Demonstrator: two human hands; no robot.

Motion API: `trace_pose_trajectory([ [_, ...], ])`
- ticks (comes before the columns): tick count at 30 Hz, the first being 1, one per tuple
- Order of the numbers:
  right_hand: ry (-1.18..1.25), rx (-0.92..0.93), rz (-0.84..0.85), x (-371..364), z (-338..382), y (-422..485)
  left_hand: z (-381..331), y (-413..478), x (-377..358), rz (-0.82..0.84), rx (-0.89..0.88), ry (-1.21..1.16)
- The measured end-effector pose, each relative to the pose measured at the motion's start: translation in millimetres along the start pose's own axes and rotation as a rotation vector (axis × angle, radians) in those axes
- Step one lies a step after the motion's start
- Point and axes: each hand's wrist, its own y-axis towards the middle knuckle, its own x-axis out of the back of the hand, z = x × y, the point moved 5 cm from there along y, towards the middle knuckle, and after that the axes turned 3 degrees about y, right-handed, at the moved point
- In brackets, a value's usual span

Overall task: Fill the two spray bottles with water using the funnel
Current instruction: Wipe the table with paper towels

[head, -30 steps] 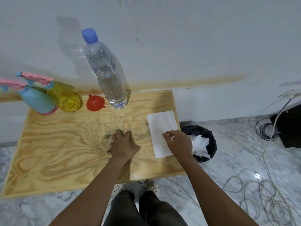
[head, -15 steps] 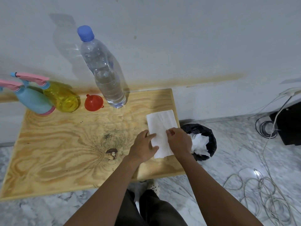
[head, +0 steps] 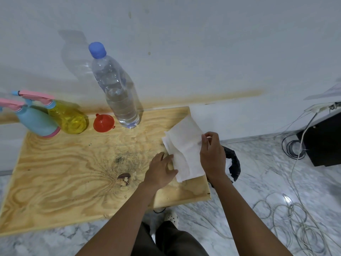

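Desk update, near right corner: pinching the far edge of a white paper towel with the right hand, thumb and fingers curled on it, raising that side off the wood. Touching the towel's near left edge with the left hand, fingers loosely bent; can't tell if pinching or just pressing. Spotting the blue spray bottle and yellow spray bottle side by side at the far left corner, red funnel just beside them, capped water bottle upright next to that along the far edge.
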Motion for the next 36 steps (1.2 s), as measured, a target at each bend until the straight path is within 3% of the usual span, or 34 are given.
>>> trace_pose_trajectory([
  [14,0.200,0.141,-0.097,41.5,60.6,10.9,-1.9,2.0,2.0,0.038,0.057,0.014],
  [19,0.352,0.198,-0.012,44.4,90.8,9.0,4.0,1.0,10.4,0.068,0.051,-0.068],
  [22,0.441,0.151,0.133,34.1,106.6,7.2,4.1,-2.6,27.0,-0.018,0.023,-0.318],
  [25,0.455,0.061,0.324,11.6,114.0,0.0,-6.3,-18.6,63.4,-0.081,0.133,-0.728],
  [27,0.475,0.012,0.429,-6.5,118.3,-9.9,-13.1,-28.8,81.2,0.007,0.198,-1.097],
  [30,0.459,0.030,0.518,-31.9,129.4,-26.2,-19.4,-45.5,116.4,0.053,0.118,-1.460],
  [33,0.317,0.166,0.610,-55.7,141.6,-43.0,-15.0,-65.7,148.1,0.003,0.017,-1.495],
  [36,0.195,0.277,0.681,-79.6,152.4,-59.2,6.6,-78.5,168.0,-0.142,0.040,-1.380],
])
